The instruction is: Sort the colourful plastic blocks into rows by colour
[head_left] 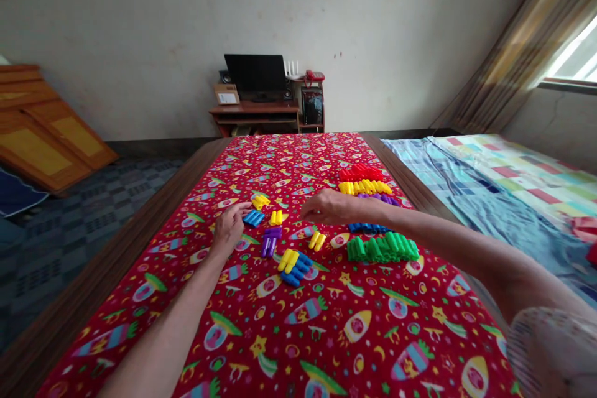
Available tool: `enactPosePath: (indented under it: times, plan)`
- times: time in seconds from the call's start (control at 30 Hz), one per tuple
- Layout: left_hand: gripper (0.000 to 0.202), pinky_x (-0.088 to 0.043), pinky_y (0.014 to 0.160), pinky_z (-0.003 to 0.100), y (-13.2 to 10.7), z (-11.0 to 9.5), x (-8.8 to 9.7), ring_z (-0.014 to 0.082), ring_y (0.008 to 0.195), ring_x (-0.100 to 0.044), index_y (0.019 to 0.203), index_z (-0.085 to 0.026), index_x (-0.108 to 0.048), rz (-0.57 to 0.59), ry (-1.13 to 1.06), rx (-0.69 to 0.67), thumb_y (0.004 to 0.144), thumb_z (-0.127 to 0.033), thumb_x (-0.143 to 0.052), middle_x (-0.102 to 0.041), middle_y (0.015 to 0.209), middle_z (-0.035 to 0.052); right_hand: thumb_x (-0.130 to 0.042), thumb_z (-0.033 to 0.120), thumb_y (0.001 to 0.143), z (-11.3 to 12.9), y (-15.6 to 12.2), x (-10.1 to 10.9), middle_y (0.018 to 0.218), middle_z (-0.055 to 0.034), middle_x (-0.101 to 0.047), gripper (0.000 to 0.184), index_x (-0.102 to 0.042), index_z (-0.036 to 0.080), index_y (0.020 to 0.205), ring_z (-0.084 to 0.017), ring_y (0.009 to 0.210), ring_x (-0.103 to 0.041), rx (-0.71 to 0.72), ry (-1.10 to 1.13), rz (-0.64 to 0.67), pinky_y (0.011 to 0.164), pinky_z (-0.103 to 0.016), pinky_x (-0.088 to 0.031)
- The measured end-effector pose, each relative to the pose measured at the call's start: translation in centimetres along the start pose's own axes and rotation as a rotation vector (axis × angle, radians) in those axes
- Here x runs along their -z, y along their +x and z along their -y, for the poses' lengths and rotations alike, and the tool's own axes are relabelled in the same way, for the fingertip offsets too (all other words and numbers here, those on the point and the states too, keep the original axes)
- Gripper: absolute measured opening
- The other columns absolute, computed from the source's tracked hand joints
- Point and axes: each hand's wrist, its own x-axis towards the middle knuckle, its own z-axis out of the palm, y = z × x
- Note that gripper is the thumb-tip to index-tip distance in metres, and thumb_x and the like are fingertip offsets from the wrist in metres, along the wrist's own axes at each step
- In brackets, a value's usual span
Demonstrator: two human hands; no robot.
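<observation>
Currently, left hand [229, 224] just beside blue cylinders [254, 218], right hand [324, 206] over tabletop [187, 174].
Left: fingers part-extended, hold indeterminable. Right: curled, contents hidden.

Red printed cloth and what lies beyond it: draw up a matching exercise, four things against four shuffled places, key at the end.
Things
1. Left hand
2. Row of green pieces
3. Red telephone
4. Row of red pieces

Places
A. To the right of the monitor, by the wall
B. Farthest from the camera among the coloured rows at right
C. Beside the leftmost blue pieces
D. Nearest the camera among the coloured rows at right

Pairs: 1-C, 2-D, 3-A, 4-B
</observation>
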Motion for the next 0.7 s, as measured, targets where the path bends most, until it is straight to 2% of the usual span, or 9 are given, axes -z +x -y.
enactPosePath:
  times: [0.1,0.17,0.23,0.3,0.4,0.5,0.63,0.7]
  plan:
    - [0.045,-0.055,0.086,0.033,0.0,0.2,-0.1,0.0203,0.091,-0.070,0.108,-0.013,-0.066,-0.012,-0.043,0.024,0.077,-0.020,-0.033,-0.073,0.099,0.0092,-0.056,0.027,0.090,2.5,2.7,-1.9,0.076,-0.0037,-0.070,0.019,-0.070,0.016,0.082,-0.010,0.060,-0.053,0.040,-0.155,0.207,0.055,-0.022,-0.035]
    - [0.043,-0.055,0.087,0.034,0.0,0.2,-0.1,0.0211,0.091,-0.070,0.107,-0.014,-0.066,-0.021,-0.018,0.026,0.078,-0.021,-0.035,-0.073,0.098,0.0091,-0.058,0.040,0.089,4.1,3.1,-3.4,0.073,-0.0054,-0.070,0.027,-0.070,0.018,0.081,-0.013,0.062,-0.055,0.026,-0.303,0.268,0.054,-0.026,-0.036]
    - [0.041,-0.054,0.087,0.035,0.1,0.1,-0.2,0.0216,0.091,-0.070,0.105,-0.015,-0.068,-0.015,0.015,0.019,0.079,-0.022,-0.036,-0.073,0.098,0.0087,-0.057,0.049,0.088,5.3,2.7,-5.3,0.075,-0.0074,-0.070,0.032,-0.069,0.019,0.088,-0.018,0.067,-0.058,0.010,-0.404,0.243,0.056,-0.029,-0.039]
    - [0.041,-0.054,0.088,0.035,0.1,0.1,-0.1,0.0216,0.091,-0.070,0.104,-0.016,-0.068,-0.001,0.038,0.014,0.079,-0.021,-0.037,-0.073,0.099,0.0085,-0.057,0.053,0.088,5.8,2.0,-7.4,0.083,-0.0091,-0.070,0.036,-0.067,0.020,0.098,-0.021,0.075,-0.060,0.033,-0.440,0.158,0.062,-0.034,-0.044]
    - [0.041,-0.054,0.088,0.034,0.2,0.1,-0.1,0.0213,0.091,-0.069,0.105,-0.016,-0.068,0.012,0.056,0.005,0.078,-0.020,-0.038,-0.073,0.102,0.0082,-0.056,0.050,0.089,5.9,1.3,-9.6,0.093,-0.0093,-0.069,0.034,-0.064,0.022,0.107,-0.024,0.085,-0.060,0.095,-0.432,0.057,0.071,-0.038,-0.046]
    - [0.040,-0.053,0.088,0.034,0.1,0.1,0.0,0.0212,0.092,-0.069,0.104,-0.016,-0.068,0.009,0.066,-0.001,0.078,-0.019,-0.038,-0.073,0.101,0.0080,-0.054,0.037,0.092,6.1,1.0,-9.5,0.095,-0.0087,-0.068,0.025,-0.061,0.021,0.109,-0.023,0.087,-0.059,0.113,-0.392,0.095,0.070,-0.036,-0.047]
    - [0.040,-0.053,0.089,0.034,0.0,-0.1,0.0,0.0217,0.091,-0.069,0.104,-0.016,-0.068,0.000,0.101,0.004,0.079,-0.020,-0.037,-0.073,0.100,0.0081,-0.051,0.012,0.089,6.7,0.6,-6.7,0.089,-0.0079,-0.066,0.016,-0.060,0.014,0.102,-0.018,0.078,-0.058,0.038,-0.291,0.179,0.065,-0.030,-0.044]
    - [0.041,-0.053,0.088,0.034,0.0,-0.2,0.0,0.0219,0.091,-0.069,0.104,-0.016,-0.068,0.002,0.103,-0.005,0.079,-0.020,-0.036,-0.073,0.101,0.0087,-0.049,0.006,0.087,6.6,0.1,-5.3,0.084,-0.0065,-0.065,0.017,-0.059,0.013,0.099,-0.015,0.073,-0.055,-0.022,-0.196,0.185,0.064,-0.027,-0.042]
